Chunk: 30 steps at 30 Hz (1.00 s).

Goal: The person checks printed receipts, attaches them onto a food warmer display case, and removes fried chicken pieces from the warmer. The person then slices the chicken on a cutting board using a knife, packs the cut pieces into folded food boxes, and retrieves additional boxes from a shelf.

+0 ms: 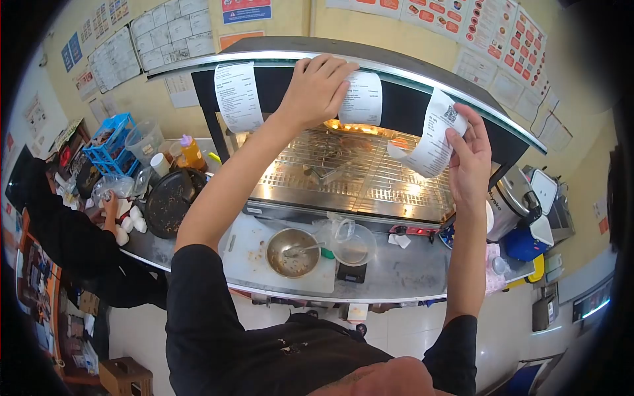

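Three printed paper slips hang along the top rail of a lit display warmer [317, 198]. My left hand [316, 92] is raised to the rail, its fingers closed at the top edge of the middle slip [362, 99]. The right slip [432, 138], printed with a square code, curls at its lower end; my right hand [470, 148] pinches its right edge between thumb and fingers. To the left of my left hand hangs the left slip [238, 98], untouched. Wire racks show behind the glass, under warm light.
Below the warmer are a metal bowl [290, 253] with a spoon on a white board [241, 254], a clear container [354, 245] and a black scale [351, 272]. A round black pan [173, 201] lies left. A co-worker in black [72, 231] stands at far left; a cooker [512, 198] is right.
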Each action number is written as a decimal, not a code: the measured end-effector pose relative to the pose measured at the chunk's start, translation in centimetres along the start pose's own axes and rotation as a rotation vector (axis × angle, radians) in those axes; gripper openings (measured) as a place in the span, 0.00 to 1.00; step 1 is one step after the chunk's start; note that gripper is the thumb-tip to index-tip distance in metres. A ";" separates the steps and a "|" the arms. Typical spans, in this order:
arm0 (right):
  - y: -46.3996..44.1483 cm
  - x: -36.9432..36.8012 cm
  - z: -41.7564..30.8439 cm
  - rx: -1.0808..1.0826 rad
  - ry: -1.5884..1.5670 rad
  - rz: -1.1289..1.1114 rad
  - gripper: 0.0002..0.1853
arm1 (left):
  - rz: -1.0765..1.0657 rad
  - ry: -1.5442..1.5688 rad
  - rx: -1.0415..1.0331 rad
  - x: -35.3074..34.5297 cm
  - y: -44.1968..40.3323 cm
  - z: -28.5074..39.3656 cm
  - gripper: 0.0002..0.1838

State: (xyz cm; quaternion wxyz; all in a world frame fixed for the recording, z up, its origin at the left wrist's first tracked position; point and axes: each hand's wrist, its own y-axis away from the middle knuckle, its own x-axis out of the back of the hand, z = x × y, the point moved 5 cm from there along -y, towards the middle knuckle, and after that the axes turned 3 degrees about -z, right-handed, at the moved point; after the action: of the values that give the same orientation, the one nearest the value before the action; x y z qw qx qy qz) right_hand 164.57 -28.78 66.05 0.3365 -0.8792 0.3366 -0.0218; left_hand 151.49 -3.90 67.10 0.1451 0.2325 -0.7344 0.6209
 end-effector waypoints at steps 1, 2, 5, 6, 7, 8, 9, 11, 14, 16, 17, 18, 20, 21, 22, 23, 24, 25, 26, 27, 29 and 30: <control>0.0 0.1 0.1 0.000 -0.004 0.006 0.23 | 0.015 0.036 0.011 0.1 0.2 -0.1 0.16; 0.1 0.1 0.2 -0.002 -0.009 0.013 0.22 | 0.033 0.018 -0.008 -0.1 0.4 -0.3 0.16; 0.4 -0.2 0.3 -0.034 -0.016 0.021 0.23 | 0.094 0.020 -0.028 -0.4 1.1 -0.6 0.16; 0.5 -0.2 0.4 -0.024 -0.033 0.026 0.24 | 0.126 0.055 -0.018 -0.1 1.1 -0.5 0.17; 0.6 -0.2 0.5 -0.008 -0.032 0.033 0.23 | 0.159 0.090 -0.009 0.2 1.0 -0.5 0.17; 0.9 -0.1 0.5 0.008 -0.030 0.038 0.23 | 0.209 0.136 0.002 1.1 0.9 0.1 0.16; 1.1 0.1 0.6 0.024 -0.028 0.042 0.23 | 0.258 0.213 0.050 2.1 1.2 0.7 0.15; 2.2 1.2 0.7 0.081 -0.055 0.054 0.17 | 0.357 0.365 0.143 3.9 2.7 2.6 0.13; 5.3 2.3 1.7 0.045 -0.194 0.095 0.12 | -0.173 1.468 0.596 1.4 10.6 10.6 0.12; 7.5 0.6 1.9 0.004 -0.261 0.184 0.11 | -0.753 1.699 0.372 -1.3 15.2 17.8 0.26; 8.2 0.2 2.8 -0.031 -0.263 0.183 0.10 | -0.853 1.886 0.316 -2.8 16.6 21.0 0.31; 9.0 0.0 3.9 -0.073 -0.261 0.183 0.10 | -0.728 1.900 0.365 -4.4 16.6 22.1 0.33; 10.2 -0.6 5.3 -0.112 -0.212 0.221 0.10 | -0.461 1.901 0.453 -6.5 16.1 23.4 0.38; 10.8 -0.4 5.7 -0.113 -0.192 0.206 0.10 | -0.340 2.044 0.512 -6.8 15.4 22.8 0.39; 11.5 -0.2 6.0 -0.107 -0.174 0.190 0.09 | -0.211 2.178 0.564 -7.2 14.4 21.9 0.40; 12.0 0.1 6.4 -0.098 -0.156 0.173 0.09 | -0.075 2.307 0.611 -7.2 13.5 21.1 0.40; 12.5 0.6 7.0 -0.080 -0.128 0.262 0.11 | 0.056 2.380 0.676 -6.3 12.7 20.5 0.38; 12.9 0.5 7.1 -0.078 -0.127 0.249 0.13 | 0.190 2.448 0.745 -5.2 12.1 19.9 0.37; 13.3 0.2 7.1 -0.078 -0.127 0.239 0.15 | 0.326 2.510 0.816 -4.5 12.0 19.3 0.35; 13.7 -0.2 6.9 -0.077 -0.126 0.229 0.16 | 0.316 2.421 0.874 -4.5 12.3 19.1 0.32; 14.5 -0.7 6.7 -0.111 -0.063 0.258 0.25 | 0.283 2.244 0.973 -4.8 12.9 18.7 0.26; 15.1 -0.6 6.9 -0.127 -0.028 0.262 0.27 | 0.376 2.167 1.044 -4.9 13.1 18.1 0.22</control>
State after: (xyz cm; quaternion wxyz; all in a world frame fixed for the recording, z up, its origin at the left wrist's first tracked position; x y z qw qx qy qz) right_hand 157.23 -32.68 51.65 0.2849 -0.8474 0.4446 0.0559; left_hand 150.17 -19.30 50.21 0.4800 -0.4861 0.0831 0.7255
